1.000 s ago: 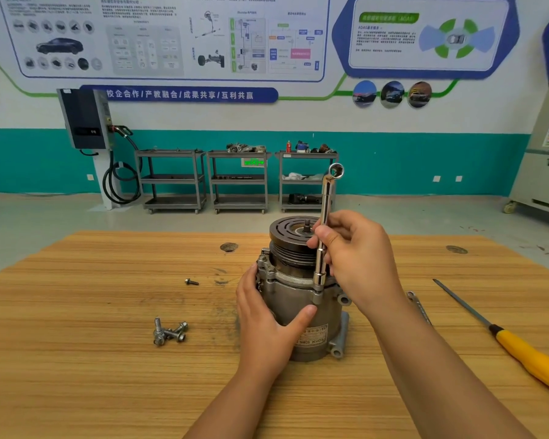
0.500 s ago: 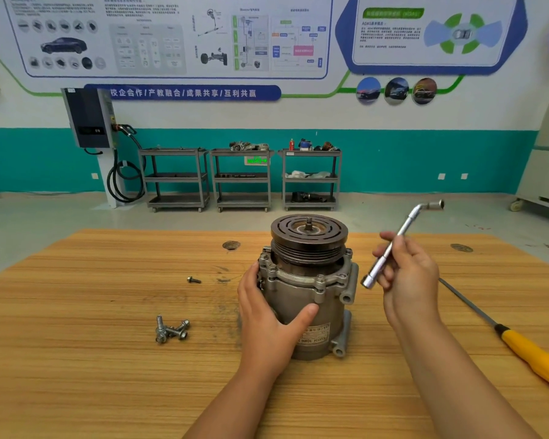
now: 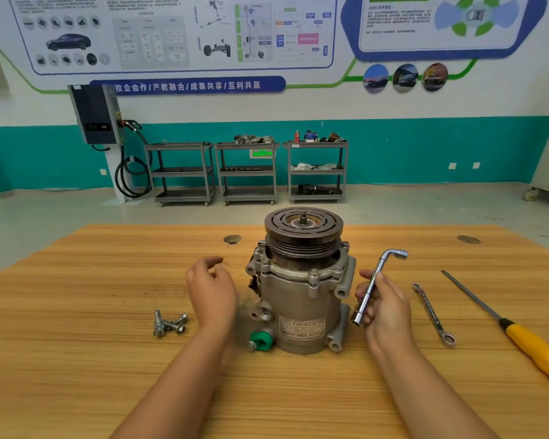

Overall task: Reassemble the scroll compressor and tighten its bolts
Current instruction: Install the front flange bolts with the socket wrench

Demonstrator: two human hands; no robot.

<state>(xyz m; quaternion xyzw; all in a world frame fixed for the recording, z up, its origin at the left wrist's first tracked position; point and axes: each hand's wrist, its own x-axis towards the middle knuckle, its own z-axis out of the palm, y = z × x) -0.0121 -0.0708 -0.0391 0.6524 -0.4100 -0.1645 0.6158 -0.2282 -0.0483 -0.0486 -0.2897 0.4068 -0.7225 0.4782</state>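
Note:
The grey scroll compressor (image 3: 298, 299) stands upright in the middle of the wooden table (image 3: 76, 359), its dark pulley (image 3: 303, 229) on top and bolts seated around its flange. My right hand (image 3: 384, 308) is just right of the housing and grips an L-shaped socket wrench (image 3: 376, 280), bent end up. My left hand (image 3: 213, 289) hovers just left of the housing, fingers loosely curled, holding nothing and not touching it. Several loose bolts (image 3: 168, 323) lie left of that hand.
A combination spanner (image 3: 433, 313) and a long file with a yellow handle (image 3: 520, 334) lie on the table to the right. Beyond the table's far edge are three metal carts (image 3: 248, 172) and a wall charger (image 3: 95, 114).
My left hand has let go of the compressor housing and moved left. My right hand took the wrench off the flange, out to the right, then lowered it beside the housing.

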